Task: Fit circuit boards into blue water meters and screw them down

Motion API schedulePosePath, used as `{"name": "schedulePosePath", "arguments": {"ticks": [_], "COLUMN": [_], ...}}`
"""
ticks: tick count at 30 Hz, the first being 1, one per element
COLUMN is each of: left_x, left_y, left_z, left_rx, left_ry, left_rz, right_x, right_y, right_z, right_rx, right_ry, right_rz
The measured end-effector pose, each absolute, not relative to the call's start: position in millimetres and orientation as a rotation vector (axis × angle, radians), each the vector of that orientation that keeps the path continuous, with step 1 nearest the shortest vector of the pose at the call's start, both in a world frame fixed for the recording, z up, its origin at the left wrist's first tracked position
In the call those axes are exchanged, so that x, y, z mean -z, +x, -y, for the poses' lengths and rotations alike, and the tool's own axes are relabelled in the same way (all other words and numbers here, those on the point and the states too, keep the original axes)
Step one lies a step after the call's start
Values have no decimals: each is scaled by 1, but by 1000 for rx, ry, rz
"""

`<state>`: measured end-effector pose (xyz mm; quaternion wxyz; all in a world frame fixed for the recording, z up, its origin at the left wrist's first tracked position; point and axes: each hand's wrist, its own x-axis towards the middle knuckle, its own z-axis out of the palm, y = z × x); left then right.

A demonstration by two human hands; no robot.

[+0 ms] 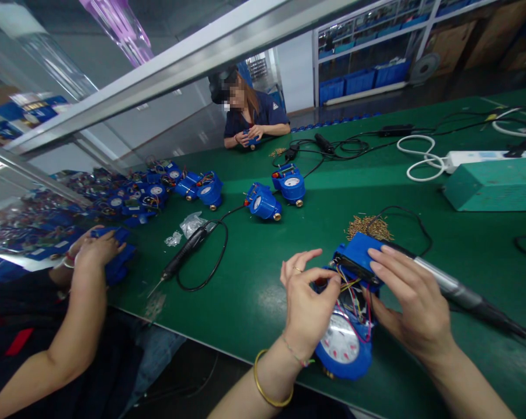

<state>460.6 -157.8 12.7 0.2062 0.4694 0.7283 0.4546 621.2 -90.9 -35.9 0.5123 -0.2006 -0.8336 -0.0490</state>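
Observation:
A blue water meter [363,358] with a round white dial lies near the table's front edge. Its blue plastic cover [356,254] is tilted up at the far side, showing coloured wires [352,291] between cover and body. My left hand [309,302] pinches thumb and index finger together at these wires; the other fingers are raised. My right hand [413,297] grips the cover from the right, fingers on top and thumb below. Just beyond the cover lies a pile of small brass-coloured screws [372,227]. A silver electric screwdriver [455,285] lies right of it, partly behind my right hand.
Several blue meters [263,201] stand mid-table, with more heaped at the left. A black screwdriver [184,253] lies left of centre. A co-worker's hands [99,250] work at the left; another person sits opposite. A green box [494,183] and cables are at the right.

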Motion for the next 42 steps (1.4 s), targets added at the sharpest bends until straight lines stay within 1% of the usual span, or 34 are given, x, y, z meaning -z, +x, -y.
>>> {"name": "schedulePosePath", "arguments": {"ticks": [9, 18, 26, 31, 37, 42], "left_x": [-5, 6, -2, -2, -11, -15], "left_y": [458, 457, 461, 459, 463, 466], "left_z": [148, 142, 144, 145, 148, 152], "left_rx": [-1246, -1346, -1271, -1254, -1252, -1276], "left_ry": [1147, 976, 1039, 1076, 1139, 1210], "left_rz": [-1930, -1697, -1832, -1816, -2023, -2014], "right_x": [34, 34, 34, 34, 34, 34], "right_y": [621, 622, 621, 619, 619, 619], "right_z": [92, 92, 92, 94, 94, 94], "right_rx": [129, 115, 93, 92, 99, 109], "right_ry": [-468, -458, -437, -434, -441, -447], "right_rz": [2001, 1997, 2023, 1971, 1969, 1967]}}
